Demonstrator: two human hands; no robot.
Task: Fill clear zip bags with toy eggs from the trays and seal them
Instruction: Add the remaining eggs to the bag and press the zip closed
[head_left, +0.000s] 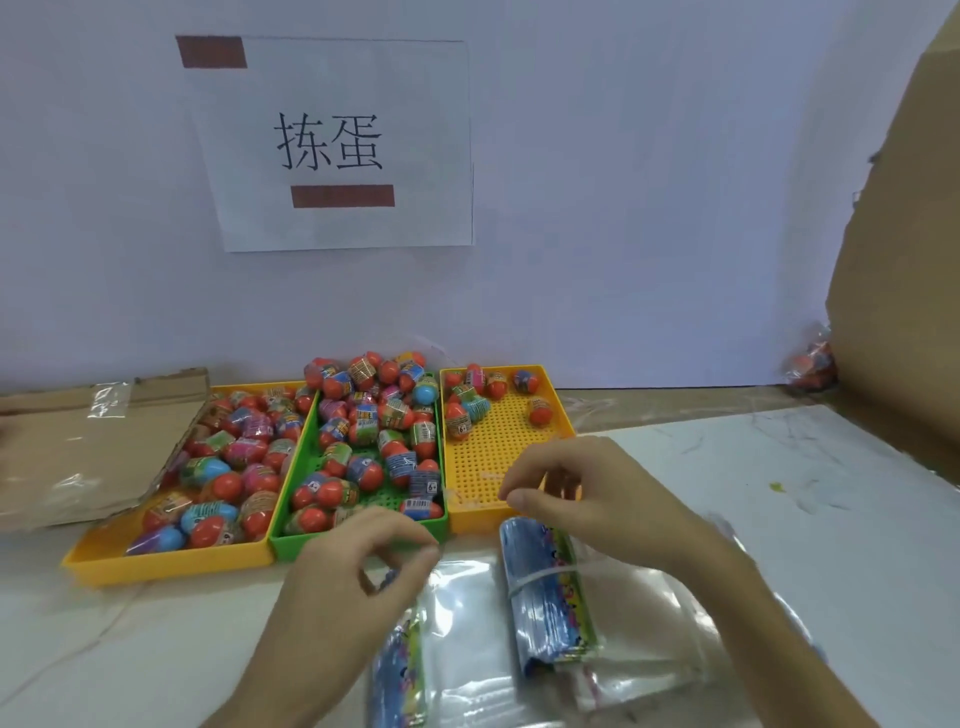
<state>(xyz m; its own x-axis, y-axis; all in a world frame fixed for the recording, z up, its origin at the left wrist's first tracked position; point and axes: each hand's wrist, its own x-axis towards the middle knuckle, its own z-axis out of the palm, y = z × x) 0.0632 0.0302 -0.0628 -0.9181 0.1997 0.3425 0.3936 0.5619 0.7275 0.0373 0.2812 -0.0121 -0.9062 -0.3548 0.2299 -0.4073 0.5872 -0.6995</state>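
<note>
Head view: left grip (363, 561) and right grip (576, 488) hover over the clear zip bags (467, 603) on the desk (130, 649), fingers curled, thumb near forefinger; whether either pinches film I cannot tell; toy eggs (363, 441) are heaped in the green tray (283, 545), more fill the left yellow tray (171, 564), a few lie in the right yellow tray (488, 452); slick bags could slip apart when lifted; eggs may roll off the overfull heap; the wall sign (337, 145) reads "拣蛋"; one egg label (432, 487) shows "6+".
</note>
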